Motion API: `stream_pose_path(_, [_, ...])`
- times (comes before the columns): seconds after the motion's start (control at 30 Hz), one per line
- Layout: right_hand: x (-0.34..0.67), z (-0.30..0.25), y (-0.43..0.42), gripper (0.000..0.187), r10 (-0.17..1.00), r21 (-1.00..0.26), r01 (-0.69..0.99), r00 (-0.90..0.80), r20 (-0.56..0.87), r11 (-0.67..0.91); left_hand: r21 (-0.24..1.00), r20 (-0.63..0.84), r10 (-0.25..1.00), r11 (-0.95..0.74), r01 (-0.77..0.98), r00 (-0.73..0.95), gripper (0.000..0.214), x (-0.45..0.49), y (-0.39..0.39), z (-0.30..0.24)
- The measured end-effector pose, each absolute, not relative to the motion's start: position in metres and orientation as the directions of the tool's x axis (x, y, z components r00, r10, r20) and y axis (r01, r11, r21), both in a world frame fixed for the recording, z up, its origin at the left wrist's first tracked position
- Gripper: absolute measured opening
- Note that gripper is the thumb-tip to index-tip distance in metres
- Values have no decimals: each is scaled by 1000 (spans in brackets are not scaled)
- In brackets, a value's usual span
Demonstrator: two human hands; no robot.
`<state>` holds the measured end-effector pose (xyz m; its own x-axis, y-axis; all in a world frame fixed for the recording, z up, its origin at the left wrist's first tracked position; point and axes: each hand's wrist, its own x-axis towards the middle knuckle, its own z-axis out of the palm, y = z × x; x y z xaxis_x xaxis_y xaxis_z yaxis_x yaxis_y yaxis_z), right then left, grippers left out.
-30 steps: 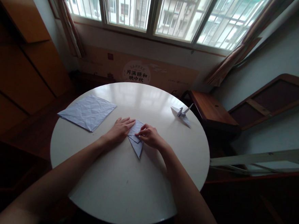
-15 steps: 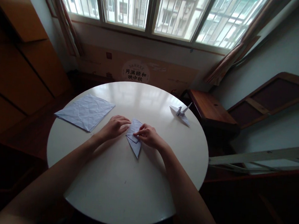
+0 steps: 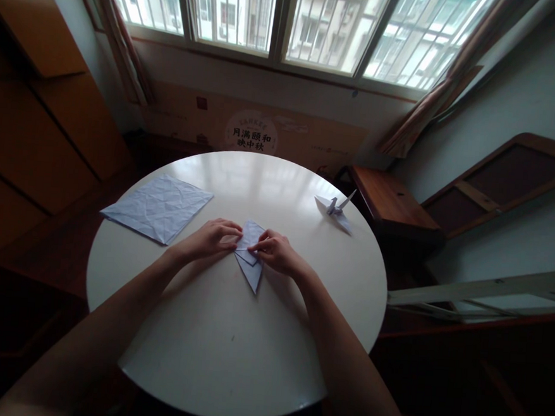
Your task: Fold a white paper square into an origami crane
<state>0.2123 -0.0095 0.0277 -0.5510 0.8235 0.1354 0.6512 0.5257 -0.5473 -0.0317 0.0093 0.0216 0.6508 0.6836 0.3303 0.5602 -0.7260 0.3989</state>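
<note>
A partly folded sheet of pale paper (image 3: 251, 262) lies near the middle of the round white table (image 3: 229, 350), its point toward me. My left hand (image 3: 209, 238) has its fingers curled, and their tips press on the paper's left edge. My right hand (image 3: 274, 252) is closed in a pinch on the paper's right side, at the fold.
A creased square sheet of paper (image 3: 158, 206) lies flat at the table's left. A finished paper crane (image 3: 336, 209) stands near the right rim. A wooden bench (image 3: 391, 206) sits beyond the table on the right, and a cabinet (image 3: 37, 109) stands at the left.
My left hand went from lying flat on the paper to curled fingers at its left edge. The right hand barely moved. The view shifted slightly.
</note>
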Motion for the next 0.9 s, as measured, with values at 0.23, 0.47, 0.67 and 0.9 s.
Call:
stream_pose_path(0.23, [213, 26, -7, 19, 825, -551, 650, -550, 134, 523, 329, 390, 697, -716, 615, 602, 35, -14, 3, 18])
stream_pose_path(0.47, [211, 28, -9, 22, 832, -553, 656, -539, 131, 513, 262, 314, 691, -723, 640, 651, 30, -11, 1, 9])
stream_pose_path(0.67, [210, 29, -11, 24, 840, -553, 665, -529, 126, 502, 268, 320, 689, -724, 635, 650, 28, -11, 1, 11])
stream_pose_path(0.9, [210, 30, -11, 27, 838, -530, 670, -522, 163, 520, 283, 327, 683, -730, 622, 653, 24, -12, 3, 9])
